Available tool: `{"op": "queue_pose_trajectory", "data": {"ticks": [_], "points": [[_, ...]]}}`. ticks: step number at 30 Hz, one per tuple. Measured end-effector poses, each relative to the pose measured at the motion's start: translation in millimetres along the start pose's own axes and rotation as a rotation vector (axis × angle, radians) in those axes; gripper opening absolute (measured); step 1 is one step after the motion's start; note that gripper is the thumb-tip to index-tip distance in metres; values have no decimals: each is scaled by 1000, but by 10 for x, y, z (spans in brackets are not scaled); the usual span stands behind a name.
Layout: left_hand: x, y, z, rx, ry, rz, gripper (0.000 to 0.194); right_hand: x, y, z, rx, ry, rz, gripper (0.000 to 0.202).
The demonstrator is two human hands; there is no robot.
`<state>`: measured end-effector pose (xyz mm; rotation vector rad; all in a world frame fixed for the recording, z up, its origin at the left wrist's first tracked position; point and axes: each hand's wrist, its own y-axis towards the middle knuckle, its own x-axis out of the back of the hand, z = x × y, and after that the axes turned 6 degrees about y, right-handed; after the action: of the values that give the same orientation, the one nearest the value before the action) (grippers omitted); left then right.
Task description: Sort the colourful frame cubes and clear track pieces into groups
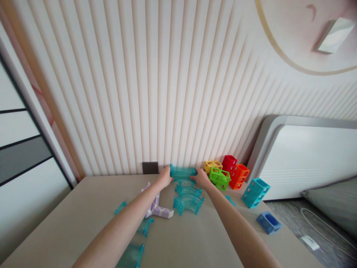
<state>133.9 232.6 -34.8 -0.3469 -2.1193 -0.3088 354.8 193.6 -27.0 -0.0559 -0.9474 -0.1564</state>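
Note:
Near the wall, at the far side of the table, I grip a translucent teal track piece [183, 172] by its two ends. My left hand [165, 177] closes on its left end, my right hand [202, 177] on its right end. Just below it in the view lie curved teal track pieces [188, 204], one behind another. Left of these is a white and purple jointed block toy [162, 211], partly covered by my left forearm. More teal pieces [133, 256] show around that forearm, and a small one [121, 207] lies to its left.
Open-frame plastic blocks stand to the right: yellow [213, 166], green [219, 179], red [229, 163], orange [239, 176], teal [255, 192] and blue [269, 222]. A dark socket plate [150, 167] sits against the ribbed wall [150, 85]. A bed headboard [312, 156] is beyond the table's right edge.

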Motion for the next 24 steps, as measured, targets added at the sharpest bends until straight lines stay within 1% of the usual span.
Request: {"op": "queue_pose_trajectory", "data": {"ticks": [5,12,17,19,24], "points": [[50,-13,0,13,8,-11,30,4,-13,4,39,51,-21,29],[189,-83,-39,10,6,-43,24,46,-29,36,104,111,-59,36],[297,-111,-102,3,12,-69,26,126,-51,78,148,129,-87,25],[346,-113,-135,1,18,-77,27,173,-60,107,166,138,-95,24],[466,-133,-240,-13,30,-90,27,285,-74,177,182,142,-129,40]]}}
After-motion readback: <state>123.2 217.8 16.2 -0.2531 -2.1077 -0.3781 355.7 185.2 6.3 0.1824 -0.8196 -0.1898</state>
